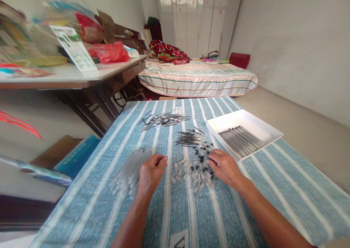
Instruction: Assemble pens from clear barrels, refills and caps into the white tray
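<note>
Where the two bare forearms enter from the lower edge, they rest over a blue cloth with white stripes [246, 189] that covers the whole work surface. The left hand [151, 173] lies with its fingers curled loosely inward, thumb and fingertips nearly meeting; whether anything is pinched between them cannot be told. Just to its left sits a blurred heap of clear plastic tubes [128, 169]. The right hand [222, 166] is palm down, fingers bent and together, their tips touching the scattered pile of small clear and black caps [194, 171] that lies between the two hands. Beyond that pile is a small bundle of thin dark rods [188, 138], and farther still a looser spread of grey and black slender rods [164, 119]. To the right, near the cloth's edge, a shallow white rectangular tray [232, 119] holds a neat row of grey sticks [240, 140] laid parallel. Past the surface, at left, a dark-framed wooden table [109, 73] bears red plastic bags and papers. A low bed with a pale striped cover [197, 78] stands farther back, a red patterned bundle at its head. White glossy wardrobe doors [191, 18] close the far wall, and bare white walls and a beige floor fill the right.
</note>
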Motion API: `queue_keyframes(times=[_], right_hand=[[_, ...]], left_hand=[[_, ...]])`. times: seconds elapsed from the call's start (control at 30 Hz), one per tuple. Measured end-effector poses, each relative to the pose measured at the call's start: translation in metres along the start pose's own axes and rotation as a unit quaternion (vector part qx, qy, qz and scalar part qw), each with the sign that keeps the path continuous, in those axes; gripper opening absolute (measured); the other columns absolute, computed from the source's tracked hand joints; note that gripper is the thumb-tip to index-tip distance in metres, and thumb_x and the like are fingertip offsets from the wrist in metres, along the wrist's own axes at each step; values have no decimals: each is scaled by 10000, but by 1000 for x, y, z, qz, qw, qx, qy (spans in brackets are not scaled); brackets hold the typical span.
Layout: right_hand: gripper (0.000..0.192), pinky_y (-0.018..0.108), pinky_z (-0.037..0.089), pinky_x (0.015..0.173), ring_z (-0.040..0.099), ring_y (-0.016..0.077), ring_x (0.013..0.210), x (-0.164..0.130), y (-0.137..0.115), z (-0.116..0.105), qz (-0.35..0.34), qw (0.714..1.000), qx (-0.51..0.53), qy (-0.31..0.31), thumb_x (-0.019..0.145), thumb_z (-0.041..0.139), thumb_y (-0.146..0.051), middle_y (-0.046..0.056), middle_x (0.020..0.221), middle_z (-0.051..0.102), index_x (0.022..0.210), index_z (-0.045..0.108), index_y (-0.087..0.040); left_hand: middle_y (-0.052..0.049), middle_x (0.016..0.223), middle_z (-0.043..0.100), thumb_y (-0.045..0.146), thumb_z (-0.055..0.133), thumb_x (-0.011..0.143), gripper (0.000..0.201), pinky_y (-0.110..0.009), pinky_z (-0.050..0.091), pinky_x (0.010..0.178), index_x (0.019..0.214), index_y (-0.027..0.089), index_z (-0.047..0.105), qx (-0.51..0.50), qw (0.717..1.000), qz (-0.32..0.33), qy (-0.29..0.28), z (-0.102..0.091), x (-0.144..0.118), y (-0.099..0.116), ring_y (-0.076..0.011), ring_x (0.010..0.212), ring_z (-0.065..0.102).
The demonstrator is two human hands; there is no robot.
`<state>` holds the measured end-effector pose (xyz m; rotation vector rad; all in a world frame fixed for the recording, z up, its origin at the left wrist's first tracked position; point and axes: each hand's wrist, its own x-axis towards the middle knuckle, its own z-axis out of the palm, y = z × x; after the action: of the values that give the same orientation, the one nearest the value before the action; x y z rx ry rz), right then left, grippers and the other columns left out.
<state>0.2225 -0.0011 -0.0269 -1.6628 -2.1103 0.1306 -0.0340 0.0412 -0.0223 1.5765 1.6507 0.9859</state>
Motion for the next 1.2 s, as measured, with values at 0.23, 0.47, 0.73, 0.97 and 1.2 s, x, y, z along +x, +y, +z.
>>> queue_keyframes(times=[0.23, 0.47, 0.73, 0.97, 1.2], right_hand=[[265, 399, 411, 888, 525, 258, 1016, -15, -19, 26, -7, 1000, 13, 22, 823, 552, -389, 119, 1074, 597, 935, 663, -177], [471, 513, 299, 981, 389, 324, 1184, -25, -38, 39, -53, 998, 18, 9, 767, 583, -522, 151, 1233, 499, 1100, 611, -189], [425, 463, 300, 957, 361, 294, 1183, -6, -39, 36, -26, 999, -14, -13, 786, 558, -534, 111, 1194, 498, 1070, 603, -222], [408, 405, 329, 907, 429, 253, 1062, 39, -44, 23, -10, 999, -52, 6, 879, 408, -517, 97, 1058, 537, 988, 597, -173], [245, 443, 354, 859, 456, 261, 1035, 95, -37, 37, 71, 990, -109, -57, 849, 471, -244, 132, 1094, 545, 1044, 556, -124]], left_hand=[[-99, 898, 713, 348, 433, 790, 339, -284, 467, 768, 953, 139, 644, 238, 968, 16, 82, -22, 6, -3, -228, 855, 663], [-123, 994, 670, 284, 375, 828, 330, -298, 458, 676, 958, 160, 653, 430, 903, 24, -5, -18, 0, 10, -253, 865, 652], [-190, 1038, 618, 373, 380, 822, 409, -344, 454, 660, 1008, 138, 659, 494, 865, 27, -85, -12, 12, 20, -323, 912, 618], [-182, 1035, 622, 358, 388, 807, 368, -304, 432, 627, 872, 150, 685, 526, 842, -6, -117, -11, 15, 28, -300, 890, 621], [-155, 939, 638, 314, 357, 838, 334, -274, 420, 586, 802, 142, 642, 531, 843, 41, -77, -10, 9, 25, -262, 846, 619]])
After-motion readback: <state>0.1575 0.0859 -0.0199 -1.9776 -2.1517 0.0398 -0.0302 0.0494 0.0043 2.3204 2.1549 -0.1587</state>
